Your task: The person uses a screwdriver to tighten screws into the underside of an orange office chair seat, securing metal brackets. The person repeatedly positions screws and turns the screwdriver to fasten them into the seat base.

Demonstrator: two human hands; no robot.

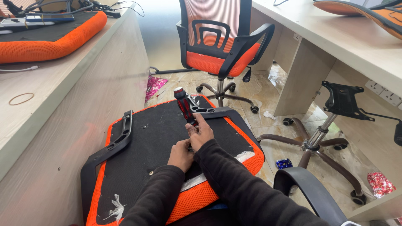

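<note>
Head view: right hand (201, 133) grips screwdriver (184, 107) on seat cushion (142, 142), left hand (181, 155) beside

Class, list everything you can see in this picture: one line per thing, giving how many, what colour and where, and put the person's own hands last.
Upturned seat cushion: one, orange with black underside, centre foreground.
Armrests: two, black, on the cushion's left and right edges.
Screwdriver: one, red and black handle, upright over the cushion.
Assembled office chair: one, orange and black, behind the cushion.
Chair base with mounting plate: one, dark legs, silver column, under the right desk.
Loose armrest: one, black, lower right.
Spare cushions: two, orange, one on each desk.
Rubber band: one, tan, left desk.
Foil wrappers: several, pink and blue, on the floor.
Left hand: one, on the cushion underside.
Right hand: one, gripping the screwdriver.
</note>
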